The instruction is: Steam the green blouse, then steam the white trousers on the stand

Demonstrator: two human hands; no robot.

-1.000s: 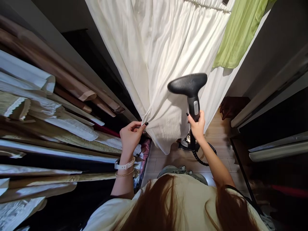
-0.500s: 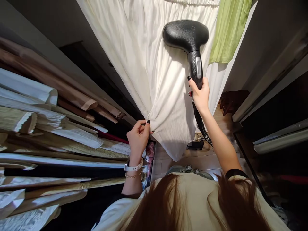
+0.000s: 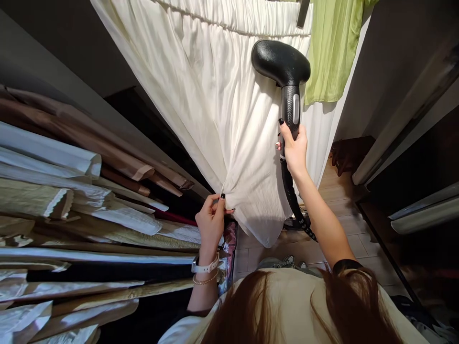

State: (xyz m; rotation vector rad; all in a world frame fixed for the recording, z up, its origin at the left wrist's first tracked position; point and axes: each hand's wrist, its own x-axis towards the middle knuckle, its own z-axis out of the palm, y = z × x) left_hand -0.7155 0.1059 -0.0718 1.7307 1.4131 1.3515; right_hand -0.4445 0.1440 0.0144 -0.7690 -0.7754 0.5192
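Pinching a fold near the bottom of the white curtain (image 3: 211, 105), the left hand (image 3: 211, 222) has thumb and fingers pressed together on the thin, softly creased cloth, drawing it toward the near left. The curtain hangs from a gathered top edge at the far end of the narrow space, and its loose folds taper to a point above the floor. The right hand (image 3: 294, 150) is closed around the ribbed handle of a black handheld steamer (image 3: 281, 62), held upright in front of the cloth. The steamer has a rounded, pebbled head and a silver-grey button on its handle. Whether the head touches the curtain cannot be told. A thick ribbed black hose (image 3: 293, 198) runs down from the handle, beside the right forearm, toward a dark base (image 3: 296, 222) on the wood-look floor (image 3: 344, 215), partly hidden by the curtain. A green cloth (image 3: 333, 52) hangs just right of the curtain. Long fabric rolls (image 3: 79, 200) are stacked along the left side, close to the left hand. A white watch (image 3: 205, 266) and a thin gold bracelet (image 3: 204, 279) circle the left wrist.
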